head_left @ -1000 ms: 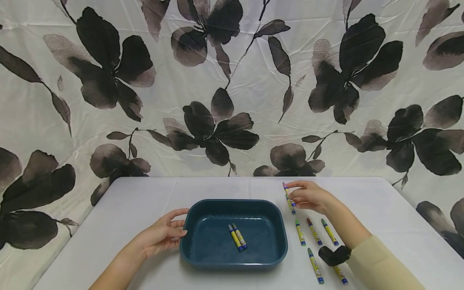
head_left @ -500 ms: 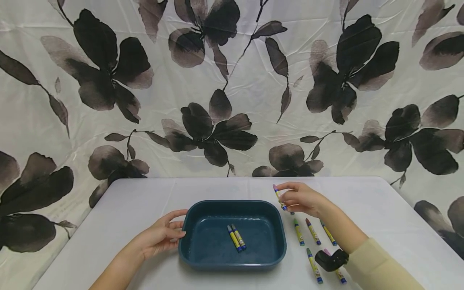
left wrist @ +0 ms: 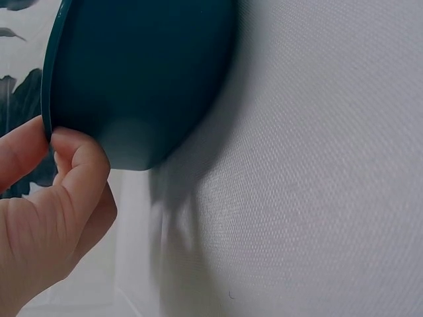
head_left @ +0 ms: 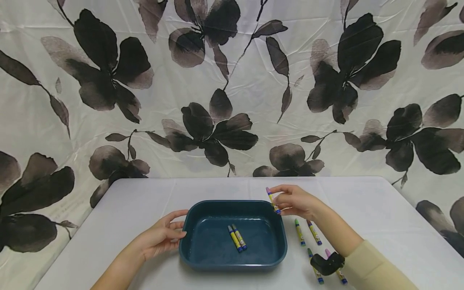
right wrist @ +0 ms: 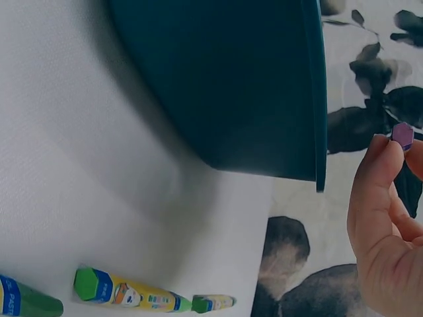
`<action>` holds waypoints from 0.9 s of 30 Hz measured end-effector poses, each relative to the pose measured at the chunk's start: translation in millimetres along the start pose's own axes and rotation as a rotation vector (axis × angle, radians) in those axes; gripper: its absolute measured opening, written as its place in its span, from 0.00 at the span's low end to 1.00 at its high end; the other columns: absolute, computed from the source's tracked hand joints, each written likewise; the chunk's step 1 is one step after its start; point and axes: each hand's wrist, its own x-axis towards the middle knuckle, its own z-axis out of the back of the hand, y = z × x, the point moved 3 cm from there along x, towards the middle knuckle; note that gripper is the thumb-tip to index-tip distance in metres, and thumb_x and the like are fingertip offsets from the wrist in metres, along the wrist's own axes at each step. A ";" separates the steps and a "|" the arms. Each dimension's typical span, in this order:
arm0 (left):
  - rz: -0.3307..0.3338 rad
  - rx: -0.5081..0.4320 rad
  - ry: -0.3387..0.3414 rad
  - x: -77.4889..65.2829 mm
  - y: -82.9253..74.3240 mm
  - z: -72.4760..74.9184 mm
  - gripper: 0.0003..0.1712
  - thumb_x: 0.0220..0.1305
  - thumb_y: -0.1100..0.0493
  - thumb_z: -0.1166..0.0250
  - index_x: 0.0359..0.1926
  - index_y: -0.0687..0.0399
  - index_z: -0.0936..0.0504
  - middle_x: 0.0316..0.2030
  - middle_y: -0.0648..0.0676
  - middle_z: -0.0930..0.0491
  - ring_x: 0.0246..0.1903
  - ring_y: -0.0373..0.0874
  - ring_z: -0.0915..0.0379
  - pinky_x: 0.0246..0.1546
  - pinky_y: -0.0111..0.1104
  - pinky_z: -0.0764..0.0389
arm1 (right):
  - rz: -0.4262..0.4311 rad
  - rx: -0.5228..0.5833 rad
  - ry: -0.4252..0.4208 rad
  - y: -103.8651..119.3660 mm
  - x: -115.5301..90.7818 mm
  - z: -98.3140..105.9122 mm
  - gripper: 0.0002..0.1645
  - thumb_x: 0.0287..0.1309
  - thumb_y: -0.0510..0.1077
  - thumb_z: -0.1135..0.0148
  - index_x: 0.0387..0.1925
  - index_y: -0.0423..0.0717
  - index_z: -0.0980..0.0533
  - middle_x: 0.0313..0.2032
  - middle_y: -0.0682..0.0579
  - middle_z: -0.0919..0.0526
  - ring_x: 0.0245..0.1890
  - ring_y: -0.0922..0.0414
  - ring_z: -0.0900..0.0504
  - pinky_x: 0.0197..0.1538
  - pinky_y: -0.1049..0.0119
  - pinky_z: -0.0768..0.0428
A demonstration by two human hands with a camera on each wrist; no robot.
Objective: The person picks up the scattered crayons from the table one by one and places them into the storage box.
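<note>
My left hand [head_left: 163, 233] pinches the left rim of a dark teal rectangular tub [head_left: 232, 266]; the left wrist view shows thumb and finger at the rim [left wrist: 46, 99]. Inside the tub lie two oil pastels [head_left: 237, 238] in yellow and blue wrappers, side by side. Over the tub's back right corner, my right hand [head_left: 297, 202] holds a pink-purple oil pastel [head_left: 270, 195] between thumb and fingers, tilted. Its purple end [right wrist: 402, 135] shows between the fingertips in the right wrist view.
On the white table right of the tub lie several oil pastels, among them a green one [head_left: 299, 232], a brown one [head_left: 314, 233] and a pink one [head_left: 341, 275]. My forearm and a black wrist device [head_left: 328, 264] cover some. A floral cloth [head_left: 217, 88] hangs behind.
My right hand has lifted the purple oil pastel off the back of the row and carried it left to the tub's corner. The left hand and tub stay put.
</note>
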 end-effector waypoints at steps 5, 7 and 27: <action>0.001 -0.001 -0.002 -0.4 -0.3 -0.2 0.45 0.58 0.75 0.43 0.70 0.61 0.60 0.45 0.58 0.33 0.37 0.43 0.28 0.36 0.32 0.23 | -0.003 0.010 0.032 -1.4 2.9 -5.3 0.30 0.55 0.35 0.45 0.60 0.31 0.37 0.32 0.49 0.26 0.28 0.59 0.24 0.31 0.71 0.21; 0.001 -0.002 -0.001 -0.5 -0.3 -0.2 0.45 0.58 0.75 0.43 0.70 0.62 0.60 0.45 0.58 0.33 0.37 0.43 0.28 0.37 0.32 0.23 | -0.003 0.010 0.050 -2.1 4.2 -8.2 0.30 0.55 0.35 0.45 0.60 0.31 0.37 0.32 0.49 0.27 0.29 0.59 0.23 0.32 0.70 0.21; -0.003 0.004 0.000 0.3 -0.3 0.0 0.45 0.58 0.75 0.44 0.70 0.62 0.60 0.45 0.58 0.33 0.37 0.43 0.28 0.37 0.33 0.23 | -0.025 -0.021 0.127 -9.1 13.5 -37.3 0.29 0.56 0.34 0.45 0.60 0.29 0.36 0.32 0.48 0.28 0.27 0.60 0.26 0.31 0.69 0.21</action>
